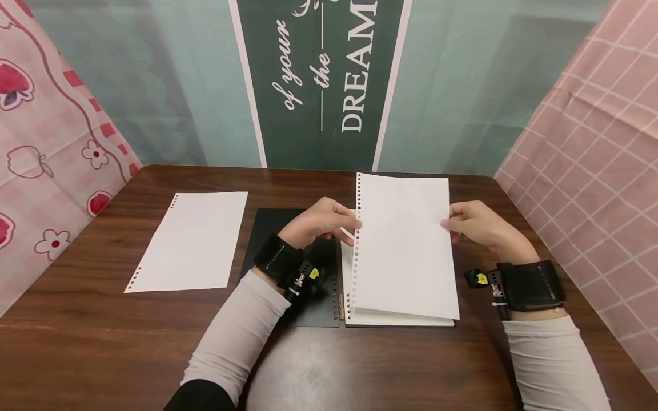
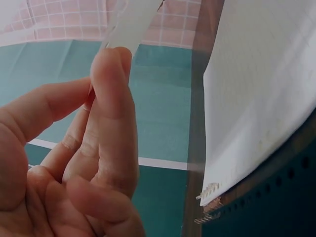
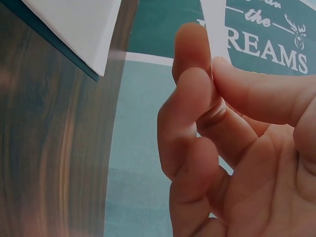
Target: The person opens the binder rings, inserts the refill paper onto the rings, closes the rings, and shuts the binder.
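The left grip (image 1: 323, 220) and right grip (image 1: 478, 224) pinch one sheet (image 1: 403, 245) by its sides, maybe to keep it straight over the binder (image 1: 320, 313).

White lettering (image 1: 356, 83) "of your", "the", "DREAMS" on the dark green panel (image 1: 319, 149)

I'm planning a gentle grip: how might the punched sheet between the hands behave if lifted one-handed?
The punched sheet would probably flop, since it looks thin in the wrist views. It is likely light: the left hand and right hand pinch its edges. Its row of holes could tear if tugged.
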The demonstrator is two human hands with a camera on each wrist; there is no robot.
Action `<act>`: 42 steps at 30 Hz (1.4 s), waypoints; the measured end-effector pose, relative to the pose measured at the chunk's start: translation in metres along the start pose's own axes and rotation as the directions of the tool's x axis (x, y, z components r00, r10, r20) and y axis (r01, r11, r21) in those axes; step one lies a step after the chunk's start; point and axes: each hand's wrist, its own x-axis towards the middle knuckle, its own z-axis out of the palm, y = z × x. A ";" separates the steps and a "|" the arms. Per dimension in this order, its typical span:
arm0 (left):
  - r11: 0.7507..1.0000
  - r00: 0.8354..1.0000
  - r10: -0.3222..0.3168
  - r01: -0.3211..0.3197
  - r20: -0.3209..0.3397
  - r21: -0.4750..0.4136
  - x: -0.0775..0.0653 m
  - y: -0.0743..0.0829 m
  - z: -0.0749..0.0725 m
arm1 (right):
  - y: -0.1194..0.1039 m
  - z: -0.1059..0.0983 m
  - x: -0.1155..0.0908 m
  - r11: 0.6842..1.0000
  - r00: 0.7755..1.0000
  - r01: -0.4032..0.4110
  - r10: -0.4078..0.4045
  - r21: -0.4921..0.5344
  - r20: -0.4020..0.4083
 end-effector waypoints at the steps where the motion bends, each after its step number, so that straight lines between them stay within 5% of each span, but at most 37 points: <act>1: 1.000 1.000 -0.002 0.002 0.004 -0.001 0.000 -0.001 -0.001 | 0.000 0.001 0.001 1.000 1.000 0.002 -0.002 -0.003 0.003; 11: 1.000 0.999 -0.016 0.017 0.027 -0.009 -0.005 -0.011 -0.004 | -0.003 0.007 0.005 0.998 0.999 0.012 -0.015 0.066 0.047; 42: 0.998 0.998 -0.045 0.043 0.051 0.043 -0.005 -0.021 -0.002 | -0.002 0.016 0.011 0.999 0.997 -0.020 0.017 0.029 0.080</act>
